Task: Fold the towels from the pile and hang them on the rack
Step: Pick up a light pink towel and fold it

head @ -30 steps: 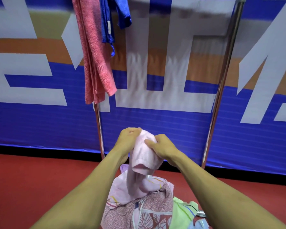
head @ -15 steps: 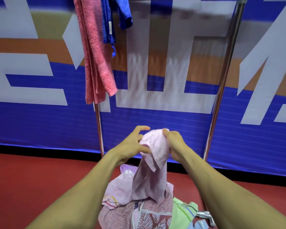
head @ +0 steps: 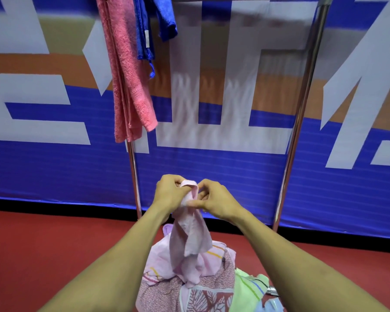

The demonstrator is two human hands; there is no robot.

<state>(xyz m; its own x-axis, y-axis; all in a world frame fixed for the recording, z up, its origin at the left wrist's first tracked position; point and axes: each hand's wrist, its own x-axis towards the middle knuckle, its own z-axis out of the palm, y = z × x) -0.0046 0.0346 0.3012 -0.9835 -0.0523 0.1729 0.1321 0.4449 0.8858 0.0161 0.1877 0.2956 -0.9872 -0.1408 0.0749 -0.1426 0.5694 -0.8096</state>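
Both hands hold a pale pink towel (head: 190, 239) up in front of the rack (head: 302, 113): the left hand (head: 170, 193) grips its bunched top edge, and the right hand (head: 214, 200) pinches the same edge just beside it. The cloth hangs down onto the pile (head: 203, 287) on the red floor (head: 43, 255). A coral towel (head: 127, 82) and a blue towel (head: 149, 28) hang on the rack.

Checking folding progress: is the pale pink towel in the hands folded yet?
Not folded: the pale pink towel hangs bunched and crumpled from both hands, left hand, right hand.
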